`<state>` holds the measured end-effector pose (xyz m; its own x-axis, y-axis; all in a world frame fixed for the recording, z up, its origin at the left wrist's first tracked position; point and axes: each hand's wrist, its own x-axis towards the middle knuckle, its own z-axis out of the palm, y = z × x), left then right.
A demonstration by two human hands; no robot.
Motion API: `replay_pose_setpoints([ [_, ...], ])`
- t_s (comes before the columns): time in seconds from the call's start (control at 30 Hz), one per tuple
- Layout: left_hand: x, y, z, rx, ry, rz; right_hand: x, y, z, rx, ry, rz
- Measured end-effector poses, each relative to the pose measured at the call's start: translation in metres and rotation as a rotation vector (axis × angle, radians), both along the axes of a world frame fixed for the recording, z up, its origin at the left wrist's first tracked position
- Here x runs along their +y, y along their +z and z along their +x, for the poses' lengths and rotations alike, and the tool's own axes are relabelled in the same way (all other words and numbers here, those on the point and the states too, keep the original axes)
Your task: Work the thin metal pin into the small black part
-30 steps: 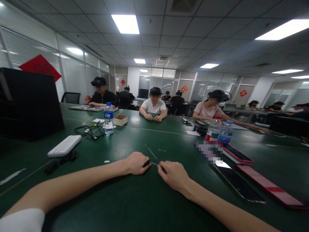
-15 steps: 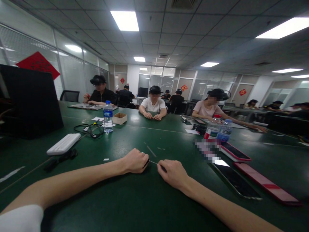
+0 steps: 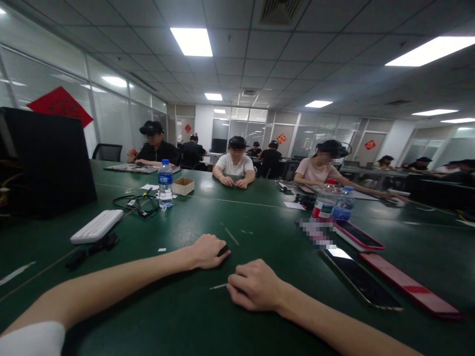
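A: Head view. Where does the thin pale rod (image 3: 218,286) lie?

B: In the closed right hand (image 3: 256,286) — its exposed length projects from the curled fingers toward the wearer's left, long axis nearly crosswise over the green table (image 3: 148,316). Contact with the surface cannot be told.

A: And the left hand (image 3: 210,251)?

B: Curled about a small black piece (image 3: 223,250), partly hidden. The rod stands apart from that piece — nearer the wearer, out of line with it.
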<state>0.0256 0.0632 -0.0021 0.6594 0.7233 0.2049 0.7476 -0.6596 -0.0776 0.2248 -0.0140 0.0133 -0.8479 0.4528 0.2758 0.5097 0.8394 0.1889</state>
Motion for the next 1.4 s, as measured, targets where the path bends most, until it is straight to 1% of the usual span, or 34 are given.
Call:
replay_pose_setpoints([
  [0.03,0.000,0.000,0.000,-0.003,-0.010,0.000,0.000,0.000,-0.001,0.017,-0.040,-0.020],
  [0.13,0.001,-0.001,-0.002,-0.007,-0.032,-0.013,0.004,0.003,0.000,0.076,-0.235,-0.084],
  [0.2,0.001,-0.002,-0.002,-0.012,-0.041,-0.024,0.009,0.004,0.003,0.081,-0.341,-0.090],
  [0.33,0.001,-0.004,-0.002,-0.004,-0.027,-0.011,0.015,0.004,0.005,0.052,-0.477,-0.054],
  [0.4,0.001,-0.004,-0.002,0.000,-0.020,-0.001,0.015,0.003,0.005,0.045,-0.518,-0.061],
  [0.63,0.001,-0.003,-0.002,-0.022,-0.019,-0.024,0.012,0.005,0.003,0.028,-0.541,-0.126],
  [0.83,0.001,-0.003,-0.004,-0.030,-0.036,-0.030,0.016,0.005,0.008,0.047,-0.484,-0.114],
  [0.9,0.002,-0.003,-0.004,-0.034,-0.032,-0.046,0.016,0.004,0.009,0.055,-0.423,-0.106],
  [1.03,0.005,-0.003,-0.002,-0.025,0.022,-0.071,0.009,0.002,0.006,-0.019,-0.189,-0.057],
  [1.1,0.005,-0.002,-0.001,-0.015,0.023,-0.064,0.006,0.001,0.003,-0.028,-0.122,-0.033],
  [1.13,0.005,-0.002,-0.001,-0.014,0.017,-0.058,0.004,0.001,0.002,-0.017,-0.123,-0.028],
  [1.2,0.004,-0.002,-0.001,-0.015,0.006,-0.047,0.004,0.001,0.000,0.013,-0.188,-0.030],
  [1.33,0.003,-0.002,-0.002,-0.013,0.007,-0.045,0.006,0.003,0.000,0.059,-0.423,-0.059],
  [1.4,0.002,-0.001,-0.003,-0.010,0.009,-0.052,0.006,0.004,-0.001,0.054,-0.502,-0.086],
])
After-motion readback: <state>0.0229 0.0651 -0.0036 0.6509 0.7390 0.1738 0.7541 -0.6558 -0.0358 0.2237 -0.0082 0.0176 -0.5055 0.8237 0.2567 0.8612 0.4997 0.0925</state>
